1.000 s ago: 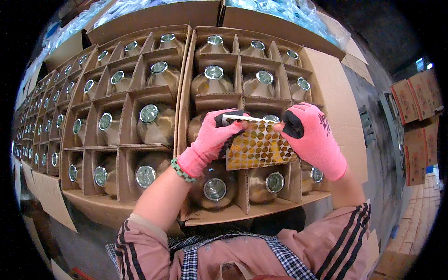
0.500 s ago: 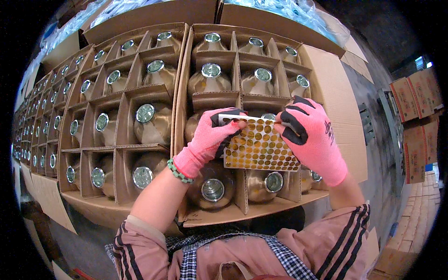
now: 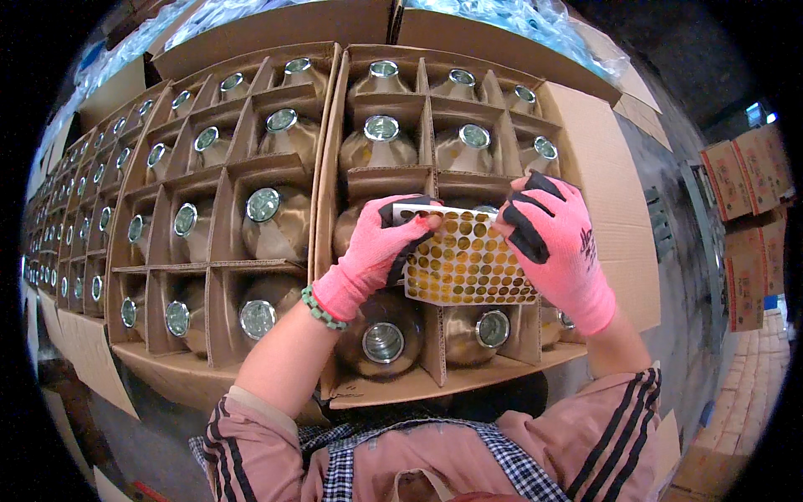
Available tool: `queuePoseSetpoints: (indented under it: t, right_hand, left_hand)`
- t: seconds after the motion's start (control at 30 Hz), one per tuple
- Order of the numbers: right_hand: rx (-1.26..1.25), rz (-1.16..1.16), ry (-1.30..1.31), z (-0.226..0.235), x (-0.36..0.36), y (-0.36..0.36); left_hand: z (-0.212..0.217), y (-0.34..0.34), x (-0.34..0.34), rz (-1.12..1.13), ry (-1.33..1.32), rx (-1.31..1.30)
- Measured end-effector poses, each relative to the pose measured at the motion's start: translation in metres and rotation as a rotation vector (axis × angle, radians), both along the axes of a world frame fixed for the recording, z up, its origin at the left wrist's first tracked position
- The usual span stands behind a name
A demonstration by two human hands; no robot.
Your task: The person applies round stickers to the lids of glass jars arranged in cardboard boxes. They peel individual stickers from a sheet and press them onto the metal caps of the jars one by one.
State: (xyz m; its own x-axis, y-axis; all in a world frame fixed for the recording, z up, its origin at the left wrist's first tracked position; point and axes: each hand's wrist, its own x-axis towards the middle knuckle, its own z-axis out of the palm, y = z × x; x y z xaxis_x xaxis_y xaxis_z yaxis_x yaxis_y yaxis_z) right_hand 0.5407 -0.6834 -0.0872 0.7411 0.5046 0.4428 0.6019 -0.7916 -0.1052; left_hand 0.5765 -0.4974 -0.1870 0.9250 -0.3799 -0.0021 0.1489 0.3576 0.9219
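A white sheet of round gold stickers (image 3: 468, 263) is held up over an open carton, slightly bowed. My left hand (image 3: 389, 238), in a pink glove with black-coated fingers, pinches its upper left corner between thumb and fingers. At the upper right edge, the thumb and fingers of my right hand (image 3: 556, 238), gloved alike, are closed on the sheet; whether a loose sticker is between those fingertips is hidden. Below the sheet, a round glass jar (image 3: 383, 341) and another glass jar (image 3: 492, 328) stand upright in their compartments, mouths up. The sheet and my hands cover other jars partly.
Cardboard dividers (image 3: 431, 335) separate the jars in the carton. A second carton (image 3: 180, 360) of similar jars adjoins on the left, with more beyond. A carton flap (image 3: 606, 184) spreads out at right. Blue plastic wrap (image 3: 519, 29) lies at the back; stacked boxes (image 3: 749, 176) stand far right.
My right hand has shifted slightly, its raised fingers tilting a little leftward at the sheet's edge. The left hand keeps its grip, and the jars appear slightly shifted in view.
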Motion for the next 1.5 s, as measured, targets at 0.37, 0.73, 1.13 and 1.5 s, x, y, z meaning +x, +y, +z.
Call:
queuePoseSetpoints:
  t: [0.37, 0.73, 1.13, 1.5]
  right_hand:
    - [0.289, -0.178, 0.221, -0.033, 0.209, -0.068]
    - [-0.579, -0.357, 0.376, -0.095, 0.311, -0.015]
    - [-0.438, -0.45, 0.042, -0.091, 0.297, -0.013]
    - [0.013, -0.012, 0.465, 0.043, 0.071, 0.01]
  left_hand:
    - [0.002, -0.002, -0.001, -0.063, 0.075, -0.021]
    - [0.001, 0.002, 0.002, -0.076, 0.114, -0.012]
    - [0.008, 0.004, 0.002, -0.07, 0.137, -0.056]
    - [-0.004, -0.002, 0.003, 0.161, 0.074, -0.079]
